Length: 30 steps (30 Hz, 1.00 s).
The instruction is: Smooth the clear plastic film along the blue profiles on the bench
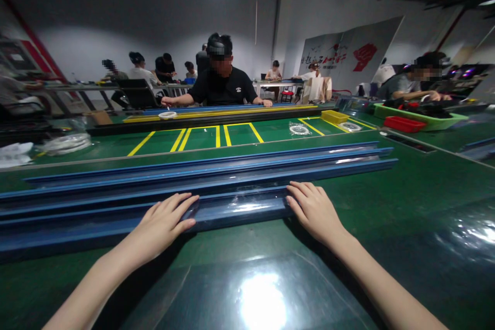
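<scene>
The nearest long blue channel rail [240, 209] lies on the green table, open side up and shiny inside. My left hand [164, 221] spans it left of the middle, fingers over its far edge and thumb by its near edge. At its right end, my right hand [315, 211] holds it, with the fingers on the far edge and the thumb nearer me. Just behind, more blue channel rails [309, 167] lie side by side, roughly parallel. The hands hide parts of the nearest rail.
Yellow tape lines [218, 136] mark the green tabletop [386, 206]. Beyond, a person in a black shirt [226, 85] sits behind long yellow and black strips [232, 113]. A yellow tray [334, 117], red tray [404, 124], green bin [444, 122] and coiled rings [299, 129] stand around.
</scene>
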{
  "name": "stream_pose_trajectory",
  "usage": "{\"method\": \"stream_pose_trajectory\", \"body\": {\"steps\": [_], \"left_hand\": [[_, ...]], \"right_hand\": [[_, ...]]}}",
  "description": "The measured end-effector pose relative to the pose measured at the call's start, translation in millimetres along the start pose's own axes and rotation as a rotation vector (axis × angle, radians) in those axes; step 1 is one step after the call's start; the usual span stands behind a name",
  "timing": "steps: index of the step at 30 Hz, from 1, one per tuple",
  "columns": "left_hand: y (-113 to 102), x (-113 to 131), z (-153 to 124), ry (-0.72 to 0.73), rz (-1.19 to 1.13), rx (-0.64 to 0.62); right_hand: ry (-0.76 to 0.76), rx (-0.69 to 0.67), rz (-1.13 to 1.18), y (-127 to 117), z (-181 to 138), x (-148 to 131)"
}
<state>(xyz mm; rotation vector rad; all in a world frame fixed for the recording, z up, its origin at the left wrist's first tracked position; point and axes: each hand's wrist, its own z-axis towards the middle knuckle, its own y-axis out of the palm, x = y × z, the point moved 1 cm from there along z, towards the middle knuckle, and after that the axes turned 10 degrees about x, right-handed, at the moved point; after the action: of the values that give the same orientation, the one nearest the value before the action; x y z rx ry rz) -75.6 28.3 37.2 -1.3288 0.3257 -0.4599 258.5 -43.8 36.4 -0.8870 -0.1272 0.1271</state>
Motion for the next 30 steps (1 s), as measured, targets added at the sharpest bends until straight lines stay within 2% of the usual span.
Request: {"method": "stream_pose_trajectory", "body": {"steps": [3,6,10,13,16,19,25,28,30], "left_hand": [[-1,-19,0,-0.022,0.029,-0.008],[-4,-20,0,-0.024,0.041,0.031],[-8,12,2,-0.011,-0.035,0.101],[-8,40,3,0.027,-0.063,0.046],[-6,50,3,0.055,-0.045,0.029],[-4,43,3,0.052,-0.033,0.029],[-9,9,2,-0.009,-0.022,-0.054],[-15,-3,0,-0.028,0.023,-0.073],[-20,-4,-2,-0.028,0.066,-0.032]], "right_hand": [[0.019,-0.013,-0.014,1,0,2],[0.004,-0.006,-0.03,4,-1,-3],[-0.043,0.02,-0.03,6,-3,-16],[-0.089,0.021,-0.009,5,-4,-25],[-0.113,0.011,0.03,4,-5,-26],[-0.09,0.011,0.051,3,-3,-19],[-0.003,0.016,0.004,-1,1,0],[0.019,-0.001,0.004,-3,1,0],[-0.004,-0.018,0.011,-2,0,-5]]}}
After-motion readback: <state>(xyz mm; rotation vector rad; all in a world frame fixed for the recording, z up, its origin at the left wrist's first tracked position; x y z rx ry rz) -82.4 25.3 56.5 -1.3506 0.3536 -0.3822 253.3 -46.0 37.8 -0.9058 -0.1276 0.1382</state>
